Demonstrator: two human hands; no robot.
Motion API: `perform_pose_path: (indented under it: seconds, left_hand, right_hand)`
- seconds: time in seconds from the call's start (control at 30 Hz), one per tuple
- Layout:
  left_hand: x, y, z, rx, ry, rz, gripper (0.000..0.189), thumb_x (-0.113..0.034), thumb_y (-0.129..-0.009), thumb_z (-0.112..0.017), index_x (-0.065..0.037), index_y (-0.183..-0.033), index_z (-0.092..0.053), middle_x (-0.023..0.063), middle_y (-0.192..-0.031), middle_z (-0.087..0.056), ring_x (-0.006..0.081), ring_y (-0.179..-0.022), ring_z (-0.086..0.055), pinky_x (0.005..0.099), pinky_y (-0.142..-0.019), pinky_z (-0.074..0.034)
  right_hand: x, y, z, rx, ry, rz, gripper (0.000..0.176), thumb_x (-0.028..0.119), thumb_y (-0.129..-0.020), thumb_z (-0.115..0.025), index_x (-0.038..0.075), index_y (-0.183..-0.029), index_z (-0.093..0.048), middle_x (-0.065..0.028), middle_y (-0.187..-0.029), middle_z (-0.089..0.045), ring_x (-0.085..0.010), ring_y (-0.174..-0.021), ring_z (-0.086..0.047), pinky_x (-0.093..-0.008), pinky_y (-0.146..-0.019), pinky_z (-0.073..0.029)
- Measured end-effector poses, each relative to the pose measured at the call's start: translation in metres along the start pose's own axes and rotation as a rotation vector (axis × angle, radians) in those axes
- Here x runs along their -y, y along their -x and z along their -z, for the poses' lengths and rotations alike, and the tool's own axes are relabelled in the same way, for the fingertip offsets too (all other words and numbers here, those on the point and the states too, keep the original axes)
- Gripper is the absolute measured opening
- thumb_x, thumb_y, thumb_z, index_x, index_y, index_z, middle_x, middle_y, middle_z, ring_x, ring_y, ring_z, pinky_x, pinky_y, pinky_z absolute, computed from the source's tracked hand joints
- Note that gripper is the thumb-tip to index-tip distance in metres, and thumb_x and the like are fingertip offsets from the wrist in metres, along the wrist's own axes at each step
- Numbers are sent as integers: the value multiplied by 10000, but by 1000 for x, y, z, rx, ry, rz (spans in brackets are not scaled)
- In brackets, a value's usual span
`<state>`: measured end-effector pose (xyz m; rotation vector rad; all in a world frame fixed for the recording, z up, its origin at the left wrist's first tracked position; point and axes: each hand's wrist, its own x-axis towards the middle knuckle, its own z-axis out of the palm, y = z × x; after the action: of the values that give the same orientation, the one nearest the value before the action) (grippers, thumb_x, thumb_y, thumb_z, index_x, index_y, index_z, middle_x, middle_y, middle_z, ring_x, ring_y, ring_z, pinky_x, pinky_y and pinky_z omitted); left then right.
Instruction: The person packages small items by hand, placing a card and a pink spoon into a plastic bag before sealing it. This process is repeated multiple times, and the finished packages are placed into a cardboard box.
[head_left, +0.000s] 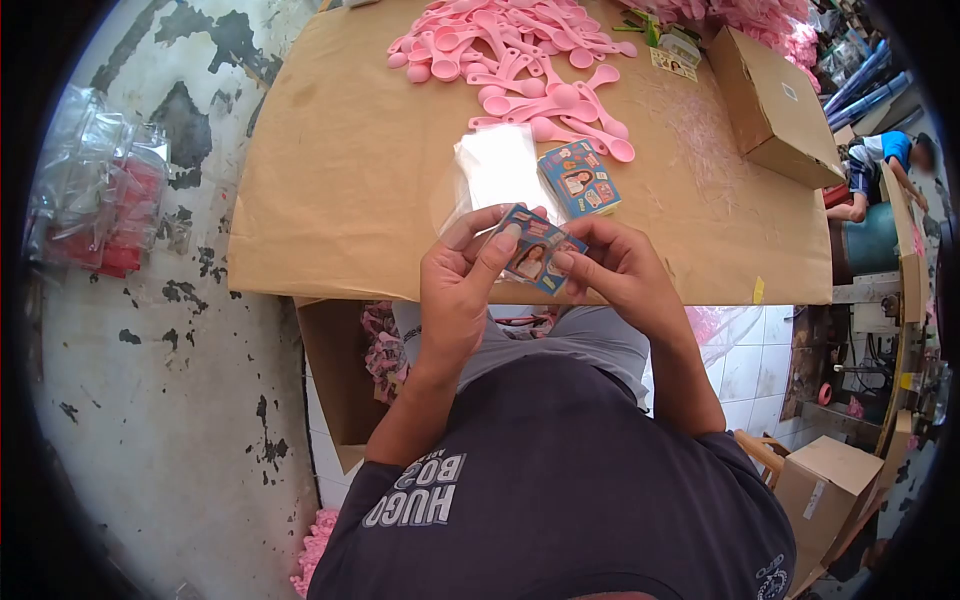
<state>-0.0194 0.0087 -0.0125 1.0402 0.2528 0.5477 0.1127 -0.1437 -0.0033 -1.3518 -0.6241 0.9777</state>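
Between my two hands, just above the table's near edge, is a blue printed card (533, 252) with small pictures on it. My left hand (465, 255) pinches its left side, thumb on top. At its right side, the fingers and thumb of my right hand (615, 268) close on the card's edge. Right behind the hands lies a stack of similar blue cards (582, 180). Beside that stack is a pile of clear plastic bags (497, 165), partly hidden by my left hand. Pink measuring spoons (560, 100) lie farther back in a loose heap.
Brown paper covers the table (330, 200). A cardboard box (775, 110) stands at the right rear, near pink shredded material (745, 25). Plastic packets (110, 190) hang on the left wall. Another person (885, 155) is at far right. A second carton (825, 490) sits low on the right.
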Motion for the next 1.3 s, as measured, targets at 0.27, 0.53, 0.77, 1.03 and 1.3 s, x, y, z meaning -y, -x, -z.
perform_pose_path:
  seconds: [0.27,0.53,0.77,1.03,1.3]
  left_hand:
    - [1,5,7,-18,4,-8,345,-89,-1030,-619,87,-1324,-579,230,-1242,-697,249,-1161,-681,381,-1028,-531]
    - [2,9,-9,-18,-39,-125,423,-83,-1039,-606,44,-1436,-535,158,-1515,-525,156,-1280,-574,322,-1040,-502]
    - [-9,-1,-16,-78,175,-215,611,-42,-1058,-503,-61,-1619,-263,223,-1555,-458,299,-1396,-516,428,-1132,-471]
    - [-1,-7,-24,76,457,-244,575,-114,-1095,-430,-173,-1627,-221,270,-1324,-606,339,-1204,-649,479,-1059,-538]
    - [1,-11,-27,134,369,-237,577,-157,-1084,-495,-98,-1601,-245,135,-1044,-638,216,-952,-673,439,-908,-588]
  right_hand:
    - [-8,-8,-27,-92,-167,125,182,122,-979,-726,6,-1068,-617,-55,-867,-703,-103,-767,-705,-227,-688,-558]
    - [-8,-17,-48,-105,-271,168,184,136,-1003,-698,-4,-1110,-644,-43,-967,-729,-80,-829,-689,-241,-723,-574]
    - [-15,-12,-44,-106,-292,119,161,139,-995,-699,-16,-1024,-667,-59,-853,-712,-88,-663,-668,-254,-558,-585]
    - [-10,-1,-44,-147,-220,59,177,107,-954,-741,44,-885,-590,-31,-785,-666,-60,-563,-611,-206,-455,-468]
    - [-25,-15,-51,-222,-211,265,232,81,-923,-766,53,-977,-543,0,-868,-606,-24,-815,-564,-210,-629,-467]
